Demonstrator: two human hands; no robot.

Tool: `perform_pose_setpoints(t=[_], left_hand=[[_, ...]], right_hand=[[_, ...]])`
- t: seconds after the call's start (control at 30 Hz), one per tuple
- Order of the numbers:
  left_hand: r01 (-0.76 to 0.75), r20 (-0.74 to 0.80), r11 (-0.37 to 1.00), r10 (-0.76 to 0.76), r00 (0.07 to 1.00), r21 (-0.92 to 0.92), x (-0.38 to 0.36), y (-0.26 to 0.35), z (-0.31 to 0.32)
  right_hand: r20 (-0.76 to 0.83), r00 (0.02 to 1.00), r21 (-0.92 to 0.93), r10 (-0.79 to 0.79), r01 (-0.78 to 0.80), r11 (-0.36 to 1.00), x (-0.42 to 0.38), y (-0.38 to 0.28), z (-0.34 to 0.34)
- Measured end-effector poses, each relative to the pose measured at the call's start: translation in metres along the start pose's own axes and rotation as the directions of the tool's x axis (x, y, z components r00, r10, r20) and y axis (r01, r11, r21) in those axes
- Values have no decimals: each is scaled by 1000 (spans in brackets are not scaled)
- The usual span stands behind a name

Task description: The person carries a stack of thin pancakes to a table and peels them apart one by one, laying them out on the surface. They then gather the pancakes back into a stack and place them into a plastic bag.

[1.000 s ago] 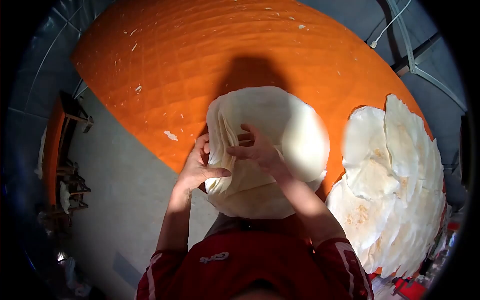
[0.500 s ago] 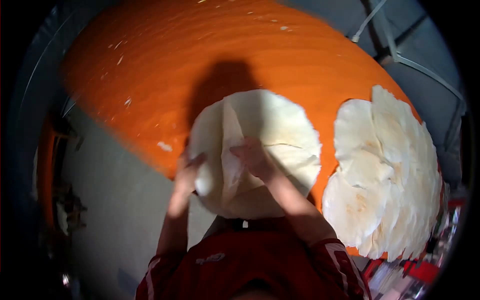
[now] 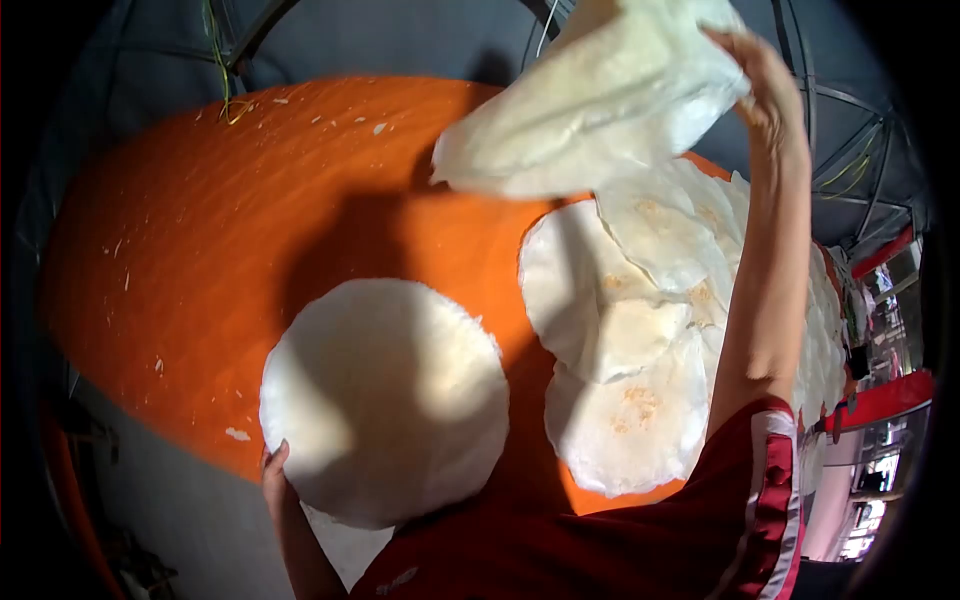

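A round stack of pale, thin flatbreads (image 3: 400, 400) lies at the near edge of the orange table, partly in shadow. My left hand (image 3: 276, 472) grips its left rim, with the thumb on the edge and the other fingers mostly hidden. High at the upper right, my right hand (image 3: 762, 85) is closed on the edge of a lifted flatbread (image 3: 600, 110). That sheet hangs folded and slanting out to the left, over the far side of the table. Beneath it, overlapping flatbreads (image 3: 640, 400) with light brown spots cover the table's right side.
The orange table (image 3: 190, 240) has a curved edge and is dotted with small white scraps (image 3: 237, 434). Grey sheeting and metal bars (image 3: 262, 35) stand behind it. A red bar (image 3: 880, 400) and other clutter are at the far right.
My right hand has pulled the top flatbread off the round stack and swung it up and right. My left hand has stayed by the stack's left rim. The camera view has shifted right.
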State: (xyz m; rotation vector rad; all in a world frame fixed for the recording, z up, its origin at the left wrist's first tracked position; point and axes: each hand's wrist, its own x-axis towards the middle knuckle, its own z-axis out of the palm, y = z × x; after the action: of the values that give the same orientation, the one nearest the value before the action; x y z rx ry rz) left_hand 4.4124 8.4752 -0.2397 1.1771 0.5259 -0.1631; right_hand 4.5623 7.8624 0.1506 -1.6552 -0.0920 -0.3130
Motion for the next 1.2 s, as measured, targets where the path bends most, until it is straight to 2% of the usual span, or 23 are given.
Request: perform_pose_setpoints(t=[0.03,0.07,0.13,0.2,0.23,0.27,0.3,0.33,0.37,0.4,0.43,0.5,0.53,0.57,0.6,0.67,0.73,0.87,0.9,1.0,1.13,1.17,1.2], left_hand=[[-3,-9,1000,3,1000,-5,1,-2,1],[-6,-24,1000,6,1000,-8,2,-4,-1],[-13,-63,1000,11,998,-29,4,-7,-4],[-15,-109,999,9,994,-51,6,-11,-13],[-26,-35,998,24,999,-56,13,-16,-26],[-12,8,971,14,1000,-238,11,-10,-24],[11,54,909,13,998,-416,4,0,-16],[47,101,816,14,995,-576,-8,11,-8],[72,286,787,136,949,-613,-21,29,9],[35,331,865,153,931,-500,-23,33,17],[-14,370,924,167,914,-382,-25,39,25],[-62,448,996,86,890,-69,-37,69,76],[-83,487,996,82,870,-20,-28,64,76],[-125,477,992,111,872,-1,-26,62,80],[-156,473,987,125,872,26,-19,57,79],[-187,528,981,129,839,57,-13,55,77],[-208,504,963,97,858,170,-10,60,73],[-138,549,979,35,835,148,2,66,51],[-92,558,987,1,830,135,3,66,48],[-114,580,979,-6,814,171,9,63,39],[-115,540,949,-65,839,293,8,78,43],[-133,466,957,-3,885,258,14,60,40],[-171,344,909,32,939,380,19,48,33]], right_hand=[[-159,987,12,-24,26,1000,4,20,-21],[-408,911,117,64,-17,993,-2,50,-22],[-723,684,62,97,-77,995,-12,120,-27],[-602,799,-94,-15,-53,994,-28,288,-136],[-750,661,-216,23,-278,936,-47,323,-119],[-736,665,-404,127,-582,706,-63,333,-108],[-756,654,-594,-22,-671,444,-68,335,-80],[-528,773,-800,-351,-314,511,-72,355,-59],[-412,910,-526,-43,-199,827,-80,337,-17],[-244,931,-121,270,-306,944,-87,319,25],[-93,951,-146,296,-307,940,-99,294,79],[215,921,-191,327,-288,938,-122,242,188],[283,839,-362,464,-355,862,-134,253,232],[363,790,-466,494,-305,830,-153,225,271],[491,718,-394,493,-322,861,-170,225,306],[517,777,-275,358,-246,930,-202,217,368],[476,794,-163,377,-342,925,-217,230,400],[384,717,5,581,-631,776,-228,233,413],[294,695,-57,656,-672,738,-236,247,415],[290,693,87,660,-706,703,-247,245,421],[181,771,-34,610,-615,788,-263,241,426],[223,696,-256,683,-634,730,-256,221,429],[262,611,-470,747,-596,652,-249,202,432]])
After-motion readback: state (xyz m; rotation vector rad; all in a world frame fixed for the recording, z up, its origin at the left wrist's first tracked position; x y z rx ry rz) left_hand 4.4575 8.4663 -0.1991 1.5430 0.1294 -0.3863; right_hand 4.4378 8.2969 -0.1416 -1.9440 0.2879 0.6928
